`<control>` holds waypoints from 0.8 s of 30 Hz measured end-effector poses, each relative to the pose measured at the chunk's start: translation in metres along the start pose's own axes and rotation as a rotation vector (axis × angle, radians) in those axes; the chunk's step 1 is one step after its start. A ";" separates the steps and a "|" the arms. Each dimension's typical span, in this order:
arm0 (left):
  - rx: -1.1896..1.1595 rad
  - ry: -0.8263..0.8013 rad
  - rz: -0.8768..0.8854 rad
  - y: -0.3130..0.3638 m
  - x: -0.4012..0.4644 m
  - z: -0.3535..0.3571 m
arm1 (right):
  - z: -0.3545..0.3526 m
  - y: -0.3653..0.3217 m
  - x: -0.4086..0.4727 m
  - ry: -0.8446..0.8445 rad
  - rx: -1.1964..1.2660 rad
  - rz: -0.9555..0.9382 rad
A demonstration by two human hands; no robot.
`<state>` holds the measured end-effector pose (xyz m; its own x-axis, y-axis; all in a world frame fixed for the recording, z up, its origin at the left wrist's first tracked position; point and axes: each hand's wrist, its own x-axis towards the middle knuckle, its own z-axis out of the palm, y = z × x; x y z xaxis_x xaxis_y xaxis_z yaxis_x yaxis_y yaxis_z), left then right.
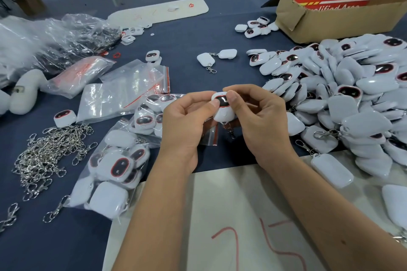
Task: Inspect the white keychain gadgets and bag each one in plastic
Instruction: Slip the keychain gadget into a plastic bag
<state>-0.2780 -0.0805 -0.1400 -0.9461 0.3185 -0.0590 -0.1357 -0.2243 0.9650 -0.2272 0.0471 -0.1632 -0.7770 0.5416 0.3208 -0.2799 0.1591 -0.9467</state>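
Gadget (222,108): white, dark screen facing up, held above the blue table (180,42)
Left hand (187,121): thumb and fingers pinch its left edge
Right hand (259,116): thumb presses the screen, fingers curl underneath
Clasp (230,132): hangs below
Pile (352,99): right, unbagged gadgets

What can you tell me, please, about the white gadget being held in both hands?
The gadget is a small rounded white case, plastic by its look, with a dark, red-rimmed oval screen facing up and a small round button below. A metal clasp dangles beneath it. The left hand and right hand pinch it above the blue table, thumbs on its screen.
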 end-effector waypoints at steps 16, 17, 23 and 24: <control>0.162 0.138 0.160 -0.007 0.007 0.003 | 0.002 -0.003 -0.002 -0.086 -0.009 0.039; 0.165 0.140 0.161 -0.008 0.006 0.003 | 0.001 -0.004 -0.002 -0.091 -0.004 0.047; 0.161 0.104 0.141 -0.007 0.005 0.000 | -0.001 -0.005 -0.002 -0.096 -0.029 0.059; 0.158 0.097 0.135 -0.007 0.005 -0.001 | -0.001 -0.005 -0.002 -0.094 -0.030 0.059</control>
<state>-0.2824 -0.0782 -0.1468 -0.9774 0.2039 0.0563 0.0345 -0.1089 0.9935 -0.2236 0.0457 -0.1590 -0.8415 0.4711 0.2645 -0.2164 0.1547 -0.9640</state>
